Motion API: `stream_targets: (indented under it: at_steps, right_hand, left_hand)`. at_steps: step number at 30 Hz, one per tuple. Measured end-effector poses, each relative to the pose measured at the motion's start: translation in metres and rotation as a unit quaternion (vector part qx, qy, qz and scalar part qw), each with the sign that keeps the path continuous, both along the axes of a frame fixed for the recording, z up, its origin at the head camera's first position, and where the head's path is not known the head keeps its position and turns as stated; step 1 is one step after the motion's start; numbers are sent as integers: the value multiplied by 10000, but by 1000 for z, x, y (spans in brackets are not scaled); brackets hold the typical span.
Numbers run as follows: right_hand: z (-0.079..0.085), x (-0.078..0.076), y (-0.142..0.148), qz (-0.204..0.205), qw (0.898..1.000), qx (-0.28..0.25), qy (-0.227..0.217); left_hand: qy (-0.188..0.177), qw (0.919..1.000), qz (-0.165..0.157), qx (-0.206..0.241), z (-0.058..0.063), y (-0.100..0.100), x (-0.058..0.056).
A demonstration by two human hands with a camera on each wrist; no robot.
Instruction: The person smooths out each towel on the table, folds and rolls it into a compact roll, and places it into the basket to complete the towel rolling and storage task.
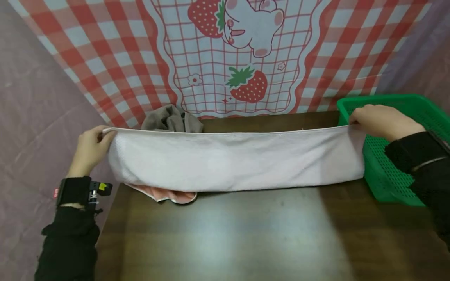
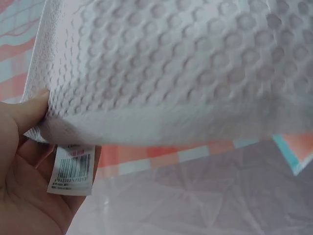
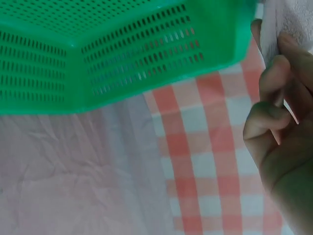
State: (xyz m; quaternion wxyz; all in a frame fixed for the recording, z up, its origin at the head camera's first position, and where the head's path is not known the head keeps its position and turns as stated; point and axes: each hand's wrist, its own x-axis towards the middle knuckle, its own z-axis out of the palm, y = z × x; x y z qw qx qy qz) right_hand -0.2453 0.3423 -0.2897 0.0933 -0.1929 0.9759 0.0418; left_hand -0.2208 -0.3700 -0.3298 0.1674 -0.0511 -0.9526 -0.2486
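Observation:
A long white towel (image 1: 232, 162) is stretched sideways over the table, its upper edge nearly straight between both hands. My left hand (image 1: 92, 146) pinches its upper left corner between thumb and fingers. In the left wrist view the towel (image 2: 195, 58) shows a dimpled texture, and a label with a barcode (image 2: 73, 169) hangs by the fingers. At the other end my right hand (image 1: 384, 121) pinches the upper right corner; its fingers (image 3: 274, 81) curl at the cloth in the right wrist view. Below the towel's lower left edge a pinkish-orange cloth (image 1: 165, 194) peeks out, mostly hidden.
A green perforated basket (image 1: 383, 179) stands at the table's right, under my right forearm. Behind the towel lies a crumpled grey-brown cloth (image 1: 168, 119). The brown wooden table (image 1: 225, 234) meets a red-and-white checked cloth (image 1: 130, 58) with strawberry prints at the back.

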Motion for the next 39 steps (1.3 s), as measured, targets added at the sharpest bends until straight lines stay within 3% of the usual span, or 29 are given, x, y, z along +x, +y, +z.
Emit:
stream_targets:
  at_steps: [3,9,14,17,19,22,26,29,33,36,39]
  right_hand:
    - [-5,-7,-4,2,9999,17,108]
    - [-13,-13,-15,82,9973,212,704]
    - [-20,-4,-29,156,9933,526,1018]
    - [-28,4,-40,245,9934,429,1033]
    - [-37,10,-48,278,9953,275,890]
    - [-54,19,-63,118,9993,74,342]
    - [-83,29,-78,-505,9975,-222,-438]
    - [-104,35,-79,-988,9920,-485,-617]
    - [-123,44,-69,-1484,9823,-797,-819]
    - [-132,51,-58,-1758,9749,-982,-946]
    - [-138,58,-45,-2033,9681,-1153,-902]
  left_hand:
    - [-136,9999,1,-31,-6,4,-7]
    - [-79,9999,67,-52,-21,10,-17]
    - [-313,9990,185,257,-26,22,-17]
    - [-204,9996,77,195,-24,37,-13]
    - [-26,9999,-132,30,-22,52,-11]
    - [88,9982,-567,-148,-23,83,-8]
    - [145,9917,-1208,-407,-33,134,-8]
    - [35,9828,-1732,-632,-45,173,-8]
    - [-971,9594,-2418,-1078,-65,212,-4]
    - [-1793,9329,-2602,-1730,-81,224,0]
    - [-2060,9171,-2553,-2267,-94,226,1]
